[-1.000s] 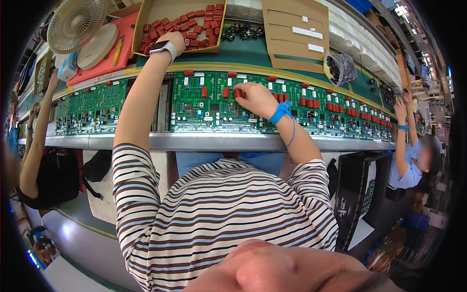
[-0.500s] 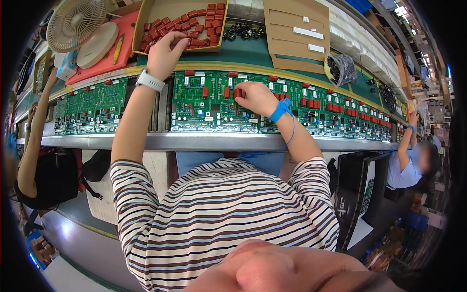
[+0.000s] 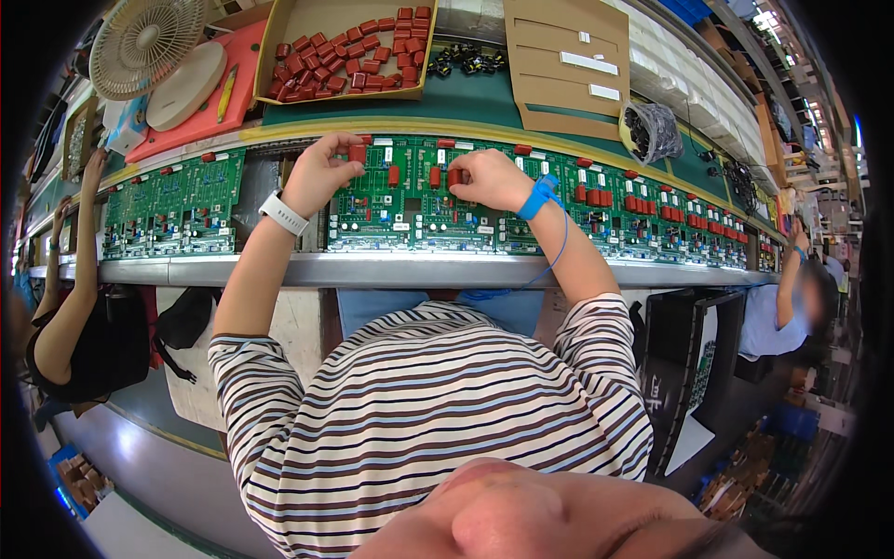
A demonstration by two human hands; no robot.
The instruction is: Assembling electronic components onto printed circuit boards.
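Note:
My left hand (image 3: 319, 177) is over the left end of the near green circuit boards (image 3: 424, 207), its fingers closed on a red block-shaped capacitor (image 3: 358, 153). My right hand (image 3: 494, 180) is low above the same boards, thumb and fingers pinching another red capacitor (image 3: 454, 177). Between the two hands, a red capacitor (image 3: 394, 176) and a second red capacitor (image 3: 435, 177) stand upright on the boards. Whether the pinched right-hand part is seated in the board I cannot tell, as the fingers cover it.
Beyond the boards lies a cardboard box (image 3: 349, 97) of loose red capacitors, beside small black parts (image 3: 466, 61) and a slotted cardboard sheet (image 3: 570, 107). A fan (image 3: 146, 42) stands far left. The metal rail (image 3: 400, 268) runs along the near edge. Co-workers sit at both sides.
My left hand has come back from the cardboard box to the boards with a red capacitor in its fingers. My right hand has barely moved. Both co-workers' arms have shifted.

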